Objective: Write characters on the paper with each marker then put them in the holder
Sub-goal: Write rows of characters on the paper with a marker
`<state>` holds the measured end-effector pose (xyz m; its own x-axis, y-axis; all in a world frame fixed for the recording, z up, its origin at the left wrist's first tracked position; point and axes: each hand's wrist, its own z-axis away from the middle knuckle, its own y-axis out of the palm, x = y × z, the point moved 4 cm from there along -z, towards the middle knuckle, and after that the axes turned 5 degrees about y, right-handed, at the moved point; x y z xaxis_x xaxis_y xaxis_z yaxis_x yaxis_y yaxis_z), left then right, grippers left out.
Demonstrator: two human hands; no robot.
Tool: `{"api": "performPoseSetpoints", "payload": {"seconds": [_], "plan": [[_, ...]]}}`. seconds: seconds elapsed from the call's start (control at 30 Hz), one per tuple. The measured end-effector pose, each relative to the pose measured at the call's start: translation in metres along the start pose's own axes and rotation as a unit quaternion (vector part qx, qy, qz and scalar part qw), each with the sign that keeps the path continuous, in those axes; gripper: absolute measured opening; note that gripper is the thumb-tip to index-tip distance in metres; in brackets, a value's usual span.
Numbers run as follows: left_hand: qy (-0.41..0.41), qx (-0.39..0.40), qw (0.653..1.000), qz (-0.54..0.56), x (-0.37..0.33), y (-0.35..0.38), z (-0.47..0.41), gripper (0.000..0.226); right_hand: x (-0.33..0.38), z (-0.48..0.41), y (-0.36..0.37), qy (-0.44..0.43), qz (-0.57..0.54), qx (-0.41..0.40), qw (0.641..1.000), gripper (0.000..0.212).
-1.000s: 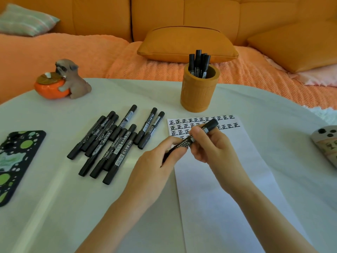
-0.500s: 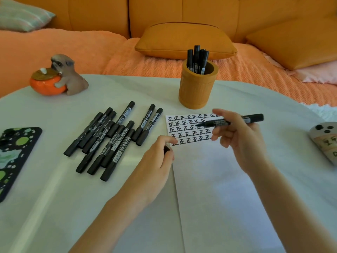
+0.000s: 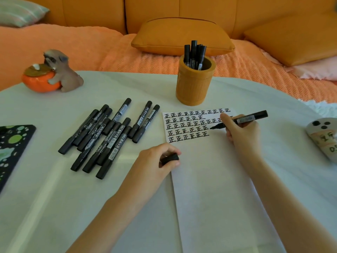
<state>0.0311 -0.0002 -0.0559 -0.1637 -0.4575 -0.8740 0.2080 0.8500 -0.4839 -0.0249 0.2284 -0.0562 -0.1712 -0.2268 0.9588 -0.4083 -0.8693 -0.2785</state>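
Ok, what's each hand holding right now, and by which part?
Right hand grips the uncapped black marker around its barrel, just behind the tip. Left hand pinches the marker cap by its sides.

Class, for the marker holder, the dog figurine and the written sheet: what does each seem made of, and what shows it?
Marker holder: likely wood or bamboo, matt tan, faint vertical ridges. Dog figurine: probably painted resin or ceramic, smooth moulded surface with slight sheen. Sheet: thin matt white paper, lying flat, ink lines crisp.
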Motion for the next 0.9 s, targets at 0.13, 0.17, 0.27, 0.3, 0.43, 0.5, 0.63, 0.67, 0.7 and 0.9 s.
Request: {"api": "performPoseSetpoints", "payload": {"seconds": [0.13, 0.17, 0.27, 0.3, 0.43, 0.5, 0.63, 0.67, 0.7, 0.9], "plan": [[-0.007, 0.004, 1.0, -0.007, 0.0021, 0.0003, -0.0011, 0.019, -0.0017, 0.0004, 0.0011, -0.004, 0.012, -0.018, 1.0, 0.029], [-0.009, 0.003, 1.0, -0.008, 0.0024, 0.0005, -0.0016, 0.018, -0.0022, 0.0008, 0.001, -0.006, 0.015, -0.021, 1.0, 0.028], [-0.011, 0.004, 1.0, -0.008, 0.0028, 0.0012, -0.0018, 0.018, -0.0027, 0.0017, 0.0013, -0.011, 0.015, -0.025, 1.0, 0.027], [-0.012, 0.004, 1.0, -0.008, 0.0027, 0.0015, -0.0018, 0.018, -0.0028, 0.0017, 0.0013, -0.012, 0.015, -0.026, 0.999, 0.027], [-0.014, 0.001, 1.0, -0.004, 0.0027, 0.0018, -0.0018, 0.018, -0.0033, 0.0013, 0.0015, -0.017, 0.018, -0.023, 0.999, 0.029], [-0.015, 0.002, 1.0, -0.003, 0.0024, 0.0018, -0.0016, 0.018, -0.0035, 0.0012, 0.0018, -0.017, 0.014, -0.019, 1.0, 0.029], [-0.016, 0.005, 1.0, -0.005, 0.0019, 0.0017, -0.0018, 0.017, -0.0044, 0.0007, 0.0023, -0.016, 0.025, -0.017, 0.999, 0.031], [-0.016, 0.006, 1.0, -0.006, 0.0018, 0.0016, -0.0019, 0.017, -0.0044, 0.0005, 0.0028, -0.018, 0.028, -0.017, 0.999, 0.031], [-0.016, 0.006, 1.0, -0.007, 0.0017, 0.0017, -0.0019, 0.017, -0.0042, 0.0006, 0.0032, -0.021, 0.032, -0.016, 0.999, 0.031], [-0.021, 0.007, 1.0, -0.008, 0.0019, 0.0015, -0.0012, 0.018, -0.0028, 0.0011, 0.0028, -0.035, 0.03, -0.03, 0.998, 0.032]]}}
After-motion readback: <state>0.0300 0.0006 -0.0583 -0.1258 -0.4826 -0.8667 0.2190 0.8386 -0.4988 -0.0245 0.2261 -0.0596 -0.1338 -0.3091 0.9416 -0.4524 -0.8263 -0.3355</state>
